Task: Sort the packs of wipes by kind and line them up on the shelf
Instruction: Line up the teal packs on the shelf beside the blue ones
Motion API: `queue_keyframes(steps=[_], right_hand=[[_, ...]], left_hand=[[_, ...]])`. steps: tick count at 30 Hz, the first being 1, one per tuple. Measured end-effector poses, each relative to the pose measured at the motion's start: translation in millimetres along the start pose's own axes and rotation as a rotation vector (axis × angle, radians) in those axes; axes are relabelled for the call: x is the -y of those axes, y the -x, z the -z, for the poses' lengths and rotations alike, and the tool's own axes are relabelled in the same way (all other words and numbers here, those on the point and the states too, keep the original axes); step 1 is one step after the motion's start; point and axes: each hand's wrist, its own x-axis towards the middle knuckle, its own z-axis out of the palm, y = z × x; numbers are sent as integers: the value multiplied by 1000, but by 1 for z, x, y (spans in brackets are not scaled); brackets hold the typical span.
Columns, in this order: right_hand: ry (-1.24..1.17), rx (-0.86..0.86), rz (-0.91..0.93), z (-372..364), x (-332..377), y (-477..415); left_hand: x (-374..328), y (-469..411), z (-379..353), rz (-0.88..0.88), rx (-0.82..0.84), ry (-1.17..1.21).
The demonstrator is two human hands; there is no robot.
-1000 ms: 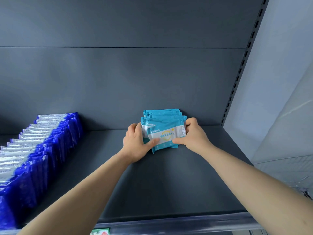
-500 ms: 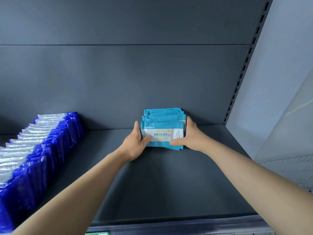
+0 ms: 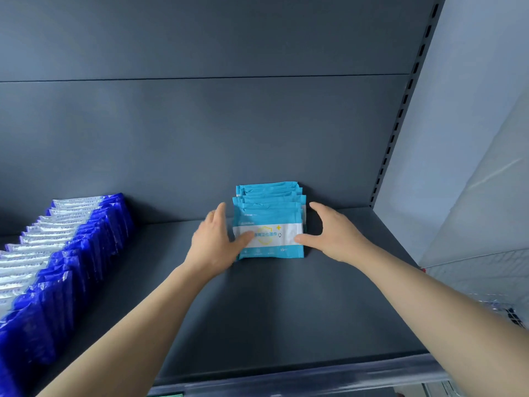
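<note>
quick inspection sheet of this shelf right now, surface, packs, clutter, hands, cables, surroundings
surface: dark grey shelf, back panel behind
job's things: light blue packs stand in a short row against the back panel; dark blue packs in a long row at left
clutter: nothing seen
hands: left hand thumb on the front pack; right hand thumb at its right edge, fingers off the row
cables: nothing seen
surroundings: slotted upright at right, pale wall beyond
</note>
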Motion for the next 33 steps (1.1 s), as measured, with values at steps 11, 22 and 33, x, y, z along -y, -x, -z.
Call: queue_keyframes(steps=[11, 22, 33], right_hand=[[315, -210, 87, 75, -72, 96], [345, -255, -141, 206, -272, 231], [332, -93, -431, 279, -518, 292]], left_hand=[[-136, 43, -57, -586, -127, -207], [-350, 104, -219, -808, -16, -49], [-491, 118, -429, -713, 335, -29]])
